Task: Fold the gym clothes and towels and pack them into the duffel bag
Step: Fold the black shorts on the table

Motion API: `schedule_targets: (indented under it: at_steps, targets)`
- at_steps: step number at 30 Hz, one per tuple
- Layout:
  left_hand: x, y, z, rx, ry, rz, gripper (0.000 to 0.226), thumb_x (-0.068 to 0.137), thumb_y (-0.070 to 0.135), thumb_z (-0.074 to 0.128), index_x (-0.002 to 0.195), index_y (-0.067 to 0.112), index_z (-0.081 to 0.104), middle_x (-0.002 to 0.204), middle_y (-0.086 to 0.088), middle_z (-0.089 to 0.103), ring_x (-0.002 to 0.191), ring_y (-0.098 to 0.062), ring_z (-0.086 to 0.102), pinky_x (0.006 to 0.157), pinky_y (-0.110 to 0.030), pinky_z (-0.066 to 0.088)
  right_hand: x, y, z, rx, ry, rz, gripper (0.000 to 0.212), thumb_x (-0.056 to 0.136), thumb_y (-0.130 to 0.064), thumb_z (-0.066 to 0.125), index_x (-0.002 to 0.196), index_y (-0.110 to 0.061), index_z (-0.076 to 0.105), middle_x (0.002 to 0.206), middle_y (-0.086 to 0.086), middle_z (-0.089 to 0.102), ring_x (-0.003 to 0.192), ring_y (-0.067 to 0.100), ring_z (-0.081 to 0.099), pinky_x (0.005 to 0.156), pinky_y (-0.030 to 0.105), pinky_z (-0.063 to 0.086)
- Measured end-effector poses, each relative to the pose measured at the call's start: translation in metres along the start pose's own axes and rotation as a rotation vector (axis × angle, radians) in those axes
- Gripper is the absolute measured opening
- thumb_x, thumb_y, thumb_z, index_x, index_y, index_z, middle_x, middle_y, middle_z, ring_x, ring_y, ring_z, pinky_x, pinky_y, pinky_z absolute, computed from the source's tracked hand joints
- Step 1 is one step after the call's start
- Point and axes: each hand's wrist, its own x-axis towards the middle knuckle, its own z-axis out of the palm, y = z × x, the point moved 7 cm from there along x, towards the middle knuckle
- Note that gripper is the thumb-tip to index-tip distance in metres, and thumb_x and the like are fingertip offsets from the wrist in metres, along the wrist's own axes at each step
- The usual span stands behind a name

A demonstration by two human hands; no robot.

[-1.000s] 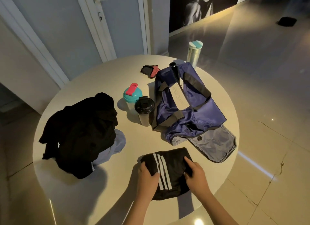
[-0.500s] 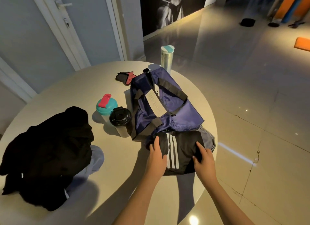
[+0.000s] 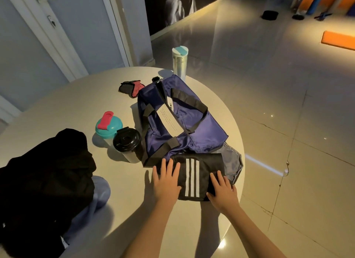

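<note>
A folded black garment with three white stripes (image 3: pixel 194 173) lies on the round table against the near end of the navy duffel bag (image 3: pixel 178 119). My left hand (image 3: pixel 166 180) lies flat on its left side, fingers straight. My right hand (image 3: pixel 222 190) presses on its right side with fingers spread. The bag's grey end flap (image 3: pixel 232 161) sticks out from under the garment. A heap of black clothes (image 3: pixel 44 180) sits at the left over a pale blue cloth (image 3: pixel 99 192).
A teal shaker with a red lid (image 3: pixel 108 126) and a black-lidded cup (image 3: pixel 127 144) stand left of the bag. Red-and-black gloves (image 3: pixel 131 87) lie behind it, with a tall tumbler (image 3: pixel 179 62) at the far rim. The table edge (image 3: pixel 241 180) is just right of my right hand.
Both hands have slid the folded striped garment away from me across the table, up to the bag's near end and onto its grey flap. My view has shifted right.
</note>
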Motion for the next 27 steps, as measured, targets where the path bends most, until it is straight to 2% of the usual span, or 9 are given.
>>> schedule_targets:
  at_steps: [4,9,13,16,18,20,22,24,27]
  targets:
    - [0.01,-0.005,0.004,0.016,-0.063,-0.007,0.085,0.092,0.054,0.047,0.151,0.027,-0.01,0.16,-0.005,-0.009,0.146,-0.031,-0.012,0.116,-0.053,-0.002,0.002,0.0,0.0,0.002,-0.033,0.005,0.072,0.095,-0.048,0.042,0.151,-0.031,0.0,0.159,0.002,-0.009,0.146,0.025,-0.003,0.117,0.05,0.007]
    - [-0.005,-0.005,0.0,-0.053,-0.006,-0.005,0.076,0.096,0.048,0.041,0.151,0.026,-0.005,0.16,-0.005,-0.009,0.147,-0.027,-0.006,0.117,-0.05,0.001,-0.006,-0.004,-0.01,-0.023,0.028,0.001,0.068,0.095,-0.052,0.038,0.151,-0.03,0.007,0.16,-0.001,-0.004,0.146,0.024,-0.003,0.117,0.05,0.003]
    - [-0.033,-0.021,0.001,-0.107,0.061,-0.078,0.068,0.098,0.048,0.035,0.152,0.023,0.002,0.16,-0.004,-0.002,0.147,-0.024,0.003,0.117,-0.045,0.005,-0.019,-0.015,-0.014,-0.073,0.098,-0.013,0.061,0.096,-0.052,0.035,0.15,-0.029,0.018,0.16,-0.003,0.002,0.146,0.024,-0.005,0.113,0.054,-0.005]
    - [-0.061,-0.045,0.004,-0.075,0.072,-0.164,0.061,0.1,0.047,0.03,0.151,0.021,0.009,0.159,-0.004,0.008,0.145,-0.024,0.011,0.116,-0.043,0.01,-0.032,-0.04,-0.024,-0.021,0.204,-0.099,0.054,0.097,-0.044,0.039,0.147,-0.025,0.029,0.158,-0.001,0.014,0.146,0.023,0.004,0.114,0.054,-0.002]
    - [-0.081,-0.065,0.009,-0.098,0.071,-0.231,0.058,0.1,0.045,0.032,0.15,0.021,0.017,0.158,-0.002,0.016,0.144,-0.023,0.018,0.115,-0.043,0.014,-0.04,-0.066,-0.026,0.019,0.226,-0.21,0.05,0.097,-0.038,0.043,0.144,-0.023,0.035,0.154,-0.001,0.026,0.144,0.02,0.015,0.116,0.047,0.005]
    - [-0.102,-0.09,0.006,-0.18,0.155,-0.291,0.054,0.093,0.042,0.054,0.14,0.017,0.044,0.146,-0.004,0.043,0.131,-0.025,0.044,0.106,-0.045,0.033,-0.049,-0.097,-0.024,0.062,0.207,-0.344,0.049,0.096,-0.036,0.046,0.142,-0.023,0.037,0.149,-0.002,0.034,0.139,0.018,0.028,0.115,0.037,0.017]
    - [-0.123,-0.118,0.005,-0.2,0.25,-0.311,0.048,0.069,0.033,0.082,0.111,0.012,0.069,0.113,-0.007,0.068,0.099,-0.026,0.067,0.081,-0.042,0.053,-0.057,-0.132,-0.019,0.119,0.17,-0.492,0.048,0.095,-0.034,0.048,0.141,-0.021,0.041,0.147,0.0,0.039,0.134,0.019,0.037,0.112,0.032,0.027]
    - [-0.144,-0.15,0.003,-0.226,0.334,-0.359,0.043,0.061,0.024,0.088,0.099,0.01,0.072,0.096,-0.007,0.071,0.084,-0.027,0.069,0.069,-0.039,0.055,-0.066,-0.167,-0.014,0.141,0.122,-0.611,0.046,0.096,-0.031,0.048,0.14,-0.019,0.043,0.146,0.0,0.041,0.132,0.019,0.04,0.109,0.03,0.03]
    - [-0.172,-0.202,-0.012,-0.26,0.489,-0.448,0.035,0.068,0.012,0.082,0.099,0.007,0.069,0.095,-0.009,0.067,0.084,-0.03,0.066,0.067,-0.037,0.053,-0.075,-0.217,-0.006,0.166,0.062,-0.715,0.044,0.098,-0.031,0.045,0.14,-0.018,0.043,0.144,0.0,0.042,0.13,0.019,0.042,0.106,0.029,0.032]
